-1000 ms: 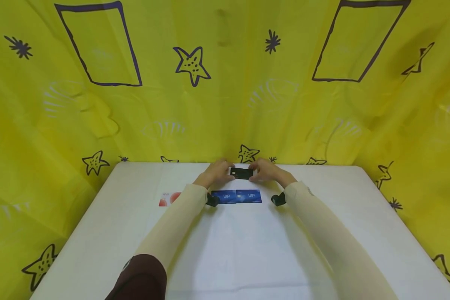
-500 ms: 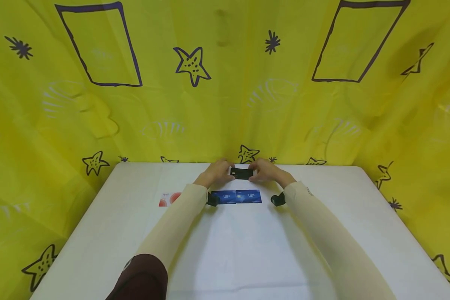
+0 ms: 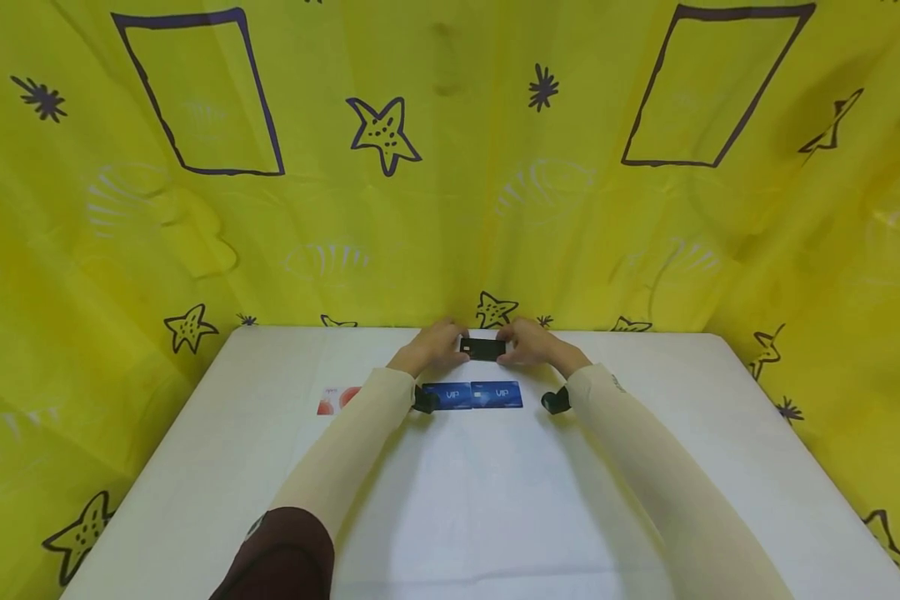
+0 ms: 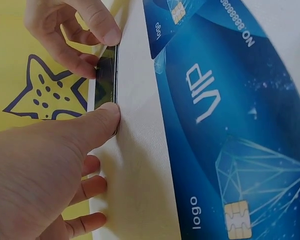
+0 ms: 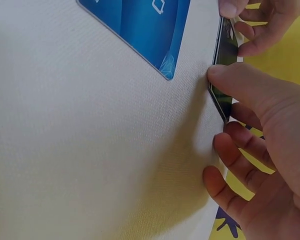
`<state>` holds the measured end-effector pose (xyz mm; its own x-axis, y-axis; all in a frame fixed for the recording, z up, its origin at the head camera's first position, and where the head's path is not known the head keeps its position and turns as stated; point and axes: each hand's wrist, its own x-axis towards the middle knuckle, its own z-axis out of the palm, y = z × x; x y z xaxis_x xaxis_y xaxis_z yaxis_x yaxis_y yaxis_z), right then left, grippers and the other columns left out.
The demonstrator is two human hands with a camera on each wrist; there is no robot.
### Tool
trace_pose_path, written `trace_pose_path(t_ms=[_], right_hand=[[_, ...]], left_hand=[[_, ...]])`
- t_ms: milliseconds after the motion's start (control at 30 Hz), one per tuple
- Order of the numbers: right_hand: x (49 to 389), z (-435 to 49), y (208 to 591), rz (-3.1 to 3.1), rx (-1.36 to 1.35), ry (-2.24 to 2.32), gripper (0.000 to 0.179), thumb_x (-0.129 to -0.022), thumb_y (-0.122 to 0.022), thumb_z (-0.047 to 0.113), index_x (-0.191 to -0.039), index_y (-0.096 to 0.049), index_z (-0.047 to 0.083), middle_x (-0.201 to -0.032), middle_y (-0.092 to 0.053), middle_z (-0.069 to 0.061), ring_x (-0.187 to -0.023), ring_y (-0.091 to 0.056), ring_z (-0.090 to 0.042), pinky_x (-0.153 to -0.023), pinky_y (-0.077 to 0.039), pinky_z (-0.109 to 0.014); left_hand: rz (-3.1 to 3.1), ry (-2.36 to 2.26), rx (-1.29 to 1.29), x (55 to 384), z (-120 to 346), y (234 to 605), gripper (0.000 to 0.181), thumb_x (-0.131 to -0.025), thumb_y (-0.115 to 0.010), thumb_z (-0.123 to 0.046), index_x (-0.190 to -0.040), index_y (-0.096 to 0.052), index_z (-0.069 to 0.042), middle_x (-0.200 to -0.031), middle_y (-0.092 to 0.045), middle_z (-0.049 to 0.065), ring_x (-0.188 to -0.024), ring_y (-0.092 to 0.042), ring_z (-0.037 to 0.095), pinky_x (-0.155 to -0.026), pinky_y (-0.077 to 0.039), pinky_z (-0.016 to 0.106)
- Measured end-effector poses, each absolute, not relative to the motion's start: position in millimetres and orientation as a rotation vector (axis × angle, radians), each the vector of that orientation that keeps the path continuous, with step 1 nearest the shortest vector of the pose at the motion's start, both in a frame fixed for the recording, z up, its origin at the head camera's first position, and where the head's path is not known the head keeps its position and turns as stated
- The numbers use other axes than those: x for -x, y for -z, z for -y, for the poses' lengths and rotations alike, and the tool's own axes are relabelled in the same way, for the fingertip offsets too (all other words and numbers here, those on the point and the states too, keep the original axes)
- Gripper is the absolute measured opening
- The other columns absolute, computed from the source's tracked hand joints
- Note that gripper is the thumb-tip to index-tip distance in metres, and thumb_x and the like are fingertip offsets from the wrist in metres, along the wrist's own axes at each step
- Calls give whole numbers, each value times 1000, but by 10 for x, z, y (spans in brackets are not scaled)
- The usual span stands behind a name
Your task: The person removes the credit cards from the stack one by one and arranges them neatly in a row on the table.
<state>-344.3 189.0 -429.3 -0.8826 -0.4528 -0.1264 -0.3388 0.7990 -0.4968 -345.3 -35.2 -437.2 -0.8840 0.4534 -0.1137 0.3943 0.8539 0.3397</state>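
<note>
A black bank card (image 3: 483,349) with a small gold chip lies flat near the table's far edge. My left hand (image 3: 433,345) pinches its left end between thumb and fingers. At the other end my right hand (image 3: 534,343) grips it the same way. From the left wrist view, the dark card (image 4: 105,75) shows a glossy face between both thumbs. The right wrist view shows its edge (image 5: 216,47) as more than one thin line; whether cards are stacked, I cannot tell.
Nearer than the hands, two blue VIP cards, one left (image 3: 452,395) and one right (image 3: 497,394), lie end to end on the white table (image 3: 480,500). A red-and-white card (image 3: 337,400) is partly hidden by my left sleeve. A yellow patterned curtain (image 3: 450,208) hangs behind.
</note>
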Motion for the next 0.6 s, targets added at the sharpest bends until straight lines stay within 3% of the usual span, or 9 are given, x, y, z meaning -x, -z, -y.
trace_pose_path(t_ms=[167,467,600], right_hand=[[3441,-1894,4295,-2756,623,688,47,-90,-80,17,-130,-67,-3,-115,-70,-16,-93,-58,-28,-84,-51,-40],[3481,-1912,4276,-2774,673,640,49,-90,-80,18,-131,-66,-3,-98,-66,-10,-86,-56,-25,-74,-48,-34],[3484,-1924,4243,-2775,684,640,49,-89,-81,18,-132,-66,-3,-106,-66,-14,-87,-57,-25,-75,-49,-35]], left_hand=[[-2842,-471,-669,3460,356,4371,47,-97,-73,-31,-139,-62,-11,-126,-58,9,-107,-55,23,-102,-47,40],[-2859,-470,-721,3495,358,4371,47,-98,-72,-32,-138,-62,-10,-125,-60,10,-105,-56,24,-100,-48,40],[-2874,-440,-786,3504,359,4352,47,-97,-73,-31,-137,-63,-8,-123,-62,11,-105,-57,24,-99,-48,40]])
